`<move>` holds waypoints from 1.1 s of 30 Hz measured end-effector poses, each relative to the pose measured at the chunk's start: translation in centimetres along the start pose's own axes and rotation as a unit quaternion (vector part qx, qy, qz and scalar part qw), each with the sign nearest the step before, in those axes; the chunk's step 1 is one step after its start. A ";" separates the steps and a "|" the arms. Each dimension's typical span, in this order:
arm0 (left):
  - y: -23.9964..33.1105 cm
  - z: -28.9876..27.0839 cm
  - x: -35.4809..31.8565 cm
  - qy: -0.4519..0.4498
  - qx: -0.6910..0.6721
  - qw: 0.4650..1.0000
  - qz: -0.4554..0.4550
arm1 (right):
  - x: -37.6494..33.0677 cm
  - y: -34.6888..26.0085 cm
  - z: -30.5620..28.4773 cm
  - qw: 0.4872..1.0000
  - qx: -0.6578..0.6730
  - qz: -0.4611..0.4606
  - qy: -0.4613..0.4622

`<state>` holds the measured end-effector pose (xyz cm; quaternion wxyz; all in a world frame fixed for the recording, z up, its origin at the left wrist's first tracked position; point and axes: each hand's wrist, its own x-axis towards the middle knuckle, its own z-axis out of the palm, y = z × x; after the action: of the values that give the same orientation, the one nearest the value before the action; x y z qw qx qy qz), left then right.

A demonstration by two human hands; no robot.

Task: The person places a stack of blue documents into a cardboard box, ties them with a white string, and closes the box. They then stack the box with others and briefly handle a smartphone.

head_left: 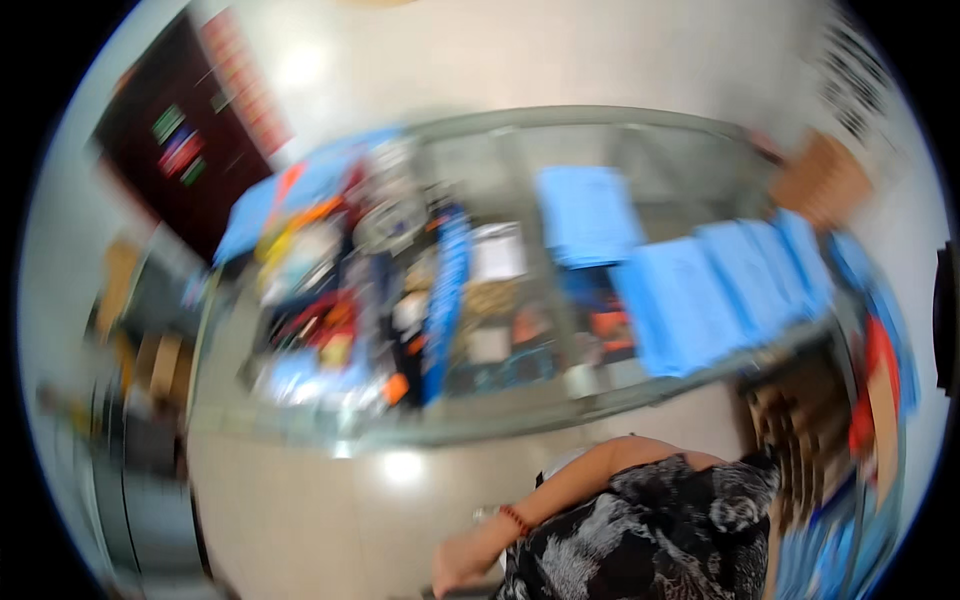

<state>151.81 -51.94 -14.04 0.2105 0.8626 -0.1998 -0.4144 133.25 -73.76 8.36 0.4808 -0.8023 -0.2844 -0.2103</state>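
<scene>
My right arm crosses the lower middle of the view, bent at the elbow, with a patterned black-and-grey sleeve and a red bead bracelet at the wrist. My right hand hangs low near the bottom edge, in front of the table. Motion smears its fingers, so I cannot make out whether they hold anything. My left hand is out of view. Beyond the arm stands a glass-topped table. Blue folded packs lie in a row along its right side, with another blue pack farther back.
Bagged goods in mixed colours crowd the table's left half, beside a long blue strip. A cardboard box sits past the right end. Stacked brown pieces stand below the table's right side. A dark door is at the far left.
</scene>
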 end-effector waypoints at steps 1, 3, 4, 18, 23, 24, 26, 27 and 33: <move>-3.9 -1.1 -0.5 0.007 0.025 1.000 -0.017 | 3.7 -1.3 -1.3 0.996 -0.022 0.007 -0.081; -8.8 -1.3 -1.2 0.014 0.061 0.998 -0.023 | 8.5 -1.1 0.2 0.995 -0.001 -0.044 -0.089; -8.2 -1.1 -1.7 0.032 0.050 0.998 -0.012 | 10.3 -1.2 0.6 0.995 0.011 -0.054 -0.083; -18.2 -13.1 0.3 0.378 -0.102 0.918 0.055 | 29.2 16.6 8.9 0.931 0.040 0.100 -0.348; -23.8 -5.6 -6.2 0.132 -0.184 0.955 -0.192 | 42.1 26.2 11.7 0.915 0.009 0.051 -0.400; -23.4 -6.8 -5.1 0.153 -0.214 0.944 -0.201 | 45.7 28.1 11.6 0.916 -0.005 0.055 -0.397; -21.7 -5.2 -4.1 0.277 -0.302 0.862 -0.298 | 52.0 31.0 14.7 0.914 0.043 0.010 -0.403; -21.0 -4.3 -3.5 0.332 -0.340 0.809 -0.346 | 54.5 32.7 16.3 0.911 0.045 0.002 -0.410; -15.7 -6.8 -0.8 0.557 -0.674 0.339 -0.346 | 67.4 31.5 24.6 0.864 -0.013 -0.158 -0.477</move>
<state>159.44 -37.20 -18.00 0.6208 0.4505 0.6277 0.1324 206.12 -46.54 17.89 0.2360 -0.7554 -0.5990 0.1216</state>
